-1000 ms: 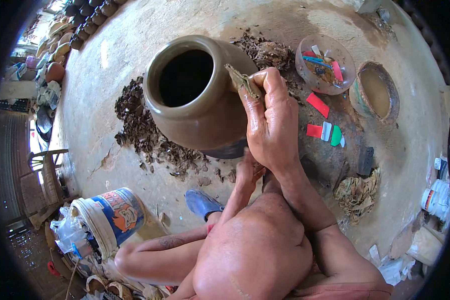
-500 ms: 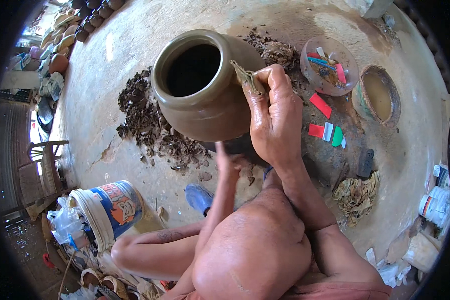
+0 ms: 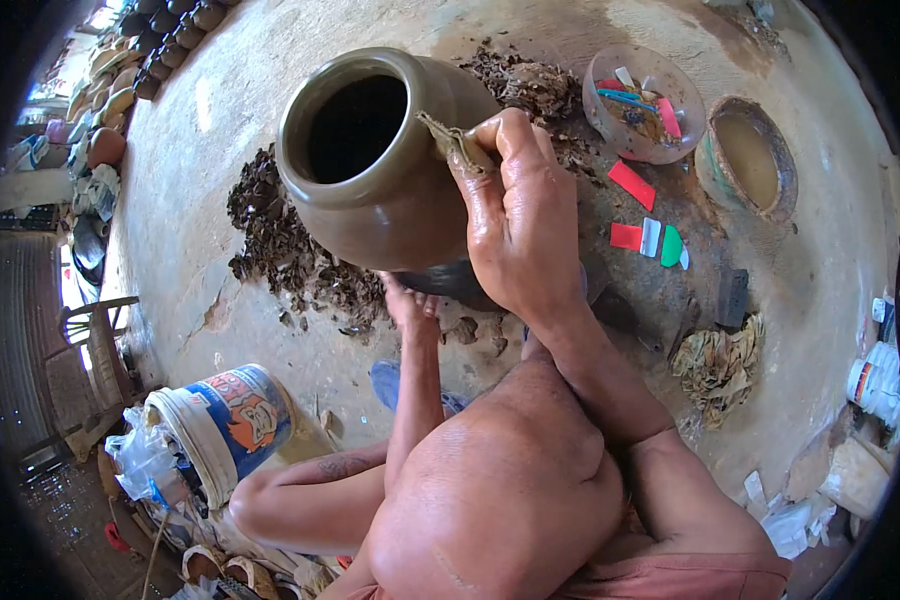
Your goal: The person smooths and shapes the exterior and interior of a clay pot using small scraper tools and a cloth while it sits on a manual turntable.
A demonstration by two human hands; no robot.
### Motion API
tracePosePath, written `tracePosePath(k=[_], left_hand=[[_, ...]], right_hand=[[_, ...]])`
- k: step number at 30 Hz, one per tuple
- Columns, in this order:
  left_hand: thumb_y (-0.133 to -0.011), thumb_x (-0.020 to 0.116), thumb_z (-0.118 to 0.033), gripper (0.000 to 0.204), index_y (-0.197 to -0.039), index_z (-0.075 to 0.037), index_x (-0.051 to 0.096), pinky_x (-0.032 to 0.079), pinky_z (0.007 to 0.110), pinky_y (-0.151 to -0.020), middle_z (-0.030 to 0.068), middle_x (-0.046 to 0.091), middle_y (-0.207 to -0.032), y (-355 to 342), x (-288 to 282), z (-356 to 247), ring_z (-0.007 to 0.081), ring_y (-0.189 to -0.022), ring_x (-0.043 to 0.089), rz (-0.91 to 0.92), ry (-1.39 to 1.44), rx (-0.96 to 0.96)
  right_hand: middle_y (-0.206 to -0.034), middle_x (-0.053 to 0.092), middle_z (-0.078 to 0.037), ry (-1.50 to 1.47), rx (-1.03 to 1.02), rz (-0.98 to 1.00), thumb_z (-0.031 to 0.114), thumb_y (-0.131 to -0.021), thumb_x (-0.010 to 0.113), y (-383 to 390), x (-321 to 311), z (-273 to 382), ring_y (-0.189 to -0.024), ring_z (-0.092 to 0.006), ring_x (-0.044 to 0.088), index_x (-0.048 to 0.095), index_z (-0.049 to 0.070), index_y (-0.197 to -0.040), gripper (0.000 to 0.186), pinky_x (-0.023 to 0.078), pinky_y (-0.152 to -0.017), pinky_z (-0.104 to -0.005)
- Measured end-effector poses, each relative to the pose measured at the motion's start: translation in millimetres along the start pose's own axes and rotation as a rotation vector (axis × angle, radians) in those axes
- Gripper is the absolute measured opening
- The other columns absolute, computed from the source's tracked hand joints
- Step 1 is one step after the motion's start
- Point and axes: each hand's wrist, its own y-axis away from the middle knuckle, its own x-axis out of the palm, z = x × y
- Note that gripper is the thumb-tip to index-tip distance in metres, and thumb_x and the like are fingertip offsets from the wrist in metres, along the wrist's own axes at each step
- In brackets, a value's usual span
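A wet, smooth brown clay pot (image 3: 385, 215) with a wide dark mouth and thick rolled rim sits on a dark wheel (image 3: 460, 284), mostly hidden beneath it. My right hand (image 3: 525, 225) pinches a limp, clay-coated strip of cloth (image 3: 448, 143) between thumb and fingers. The strip lies close against the pot's neck, just below the rim at its right side. Low at the near side of the pot, my left hand (image 3: 410, 305) is open by the wheel's edge, with its fingers apart and partly hidden. Whether it touches the wheel I cannot tell.
Dark clay scraps (image 3: 295, 255) lie around the wheel. At the right are a clear bowl of tools (image 3: 610, 125), a pot of murky water (image 3: 705, 165), coloured scrapers (image 3: 632, 185) and a crumpled cloth (image 3: 715, 370). A plastic bucket (image 3: 220, 410) stands at the lower left.
The view has shifted, so the pot and right hand appear further up and left. My left hand has moved left along the wheel, its fingers now spread. The cloth stays at the neck.
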Motion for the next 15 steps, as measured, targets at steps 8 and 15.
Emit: tracePosePath(k=[8, 15], left_hand=[[-0.1, 0.044, -0.07, 0.07, -0.125, -0.007, 0.061, 0.05, 0.031, -0.051, 0.0054, 0.069, -0.101, 40, 8, 33, 0.0162, -0.068, 0.064, 0.781, 0.393, -0.153], [-0.102, 0.042, -0.068, 0.066, -0.132, -0.011, 0.056, 0.052, 0.034, -0.057, 0.0067, 0.067, -0.11, 7, -6, 41, 0.0196, -0.082, 0.064, -0.008, -0.079, -0.051]], right_hand=[[-0.09, 0.063, -0.017, 0.048, -0.065, -0.062, 0.003, -0.095, 0.064, 2, 7, -2, -0.082, -0.0331, 0.06, 0.059, 0.0, -0.101, 0.008, 0.048, -0.074, -0.0434], [-0.093, 0.063, -0.018, 0.061, -0.088, -0.077, 0.003, -0.094, 0.065, 2, 16, 6, -0.087, -0.0348, 0.059, 0.059, 0.001, -0.1, 0.009, 0.048, -0.077, -0.0441]])
